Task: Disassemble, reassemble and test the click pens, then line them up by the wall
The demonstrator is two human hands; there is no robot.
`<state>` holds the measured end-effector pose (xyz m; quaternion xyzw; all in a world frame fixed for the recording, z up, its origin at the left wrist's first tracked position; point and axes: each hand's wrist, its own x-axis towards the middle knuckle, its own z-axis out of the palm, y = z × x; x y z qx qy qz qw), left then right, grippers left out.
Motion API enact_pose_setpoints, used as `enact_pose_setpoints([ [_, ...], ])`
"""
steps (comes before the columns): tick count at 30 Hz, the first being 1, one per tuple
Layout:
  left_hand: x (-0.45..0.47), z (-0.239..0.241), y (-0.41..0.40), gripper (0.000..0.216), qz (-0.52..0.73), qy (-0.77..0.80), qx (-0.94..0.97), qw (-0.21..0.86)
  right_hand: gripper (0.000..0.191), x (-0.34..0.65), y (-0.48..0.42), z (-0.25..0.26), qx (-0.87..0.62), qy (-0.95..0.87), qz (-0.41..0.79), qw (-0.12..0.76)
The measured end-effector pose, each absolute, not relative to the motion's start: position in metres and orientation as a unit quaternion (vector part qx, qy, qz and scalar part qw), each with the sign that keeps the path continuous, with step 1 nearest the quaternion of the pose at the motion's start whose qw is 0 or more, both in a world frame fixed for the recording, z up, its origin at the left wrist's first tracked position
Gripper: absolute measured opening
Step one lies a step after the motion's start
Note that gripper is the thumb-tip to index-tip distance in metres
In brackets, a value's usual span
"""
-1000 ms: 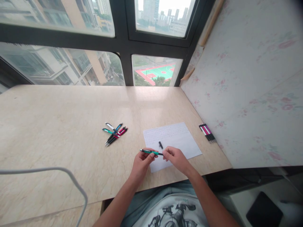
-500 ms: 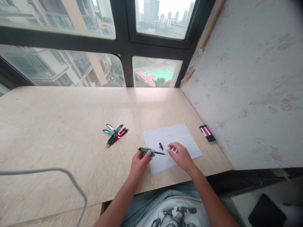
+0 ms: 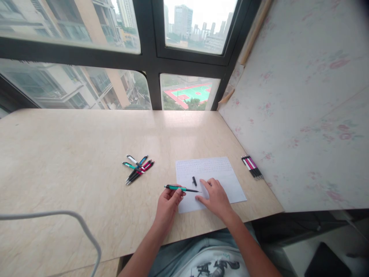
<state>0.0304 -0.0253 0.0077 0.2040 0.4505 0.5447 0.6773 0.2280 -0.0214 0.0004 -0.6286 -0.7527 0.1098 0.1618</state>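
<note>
My left hand grips a green and black pen near its middle, with its thin refill tip pointing right over the paper. Close to that tip is my right hand, its thumb and fingers apart and nothing between them. Beneath both lies a white sheet of paper with rows of handwriting on its upper part. A short black piece, which looks like a pen's grip sleeve or cap, rests on the sheet just beyond my right fingertips.
A loose pile of several pens in green, white, blue and red lies left of the paper. Several more pens stand in a neat row by the papered wall. A grey cable arches over the table at left.
My right hand has shifted left and its fingers have spread apart, now nearer the pen's tip. The left hand keeps hold of the pen. The view has tilted slightly.
</note>
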Motion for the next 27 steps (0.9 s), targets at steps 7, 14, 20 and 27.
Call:
enact_pose_setpoints([
  [7,0.031,0.005,-0.026,0.030,0.538,0.449,0.201,0.684,0.050,0.216,-0.007,0.005,-0.601,-0.771,0.111,0.180],
  [14,0.031,0.003,-0.027,0.032,0.544,0.449,0.201,0.680,0.053,0.203,0.006,0.000,-0.588,-0.778,0.127,0.183],
  [20,0.031,0.002,-0.028,0.030,0.540,0.440,0.205,0.687,0.053,0.205,0.007,-0.004,-0.573,-0.786,0.138,0.186],
  [27,0.032,0.002,-0.027,0.030,0.538,0.440,0.207,0.688,0.050,0.204,0.012,0.006,-0.566,-0.799,0.137,0.151],
])
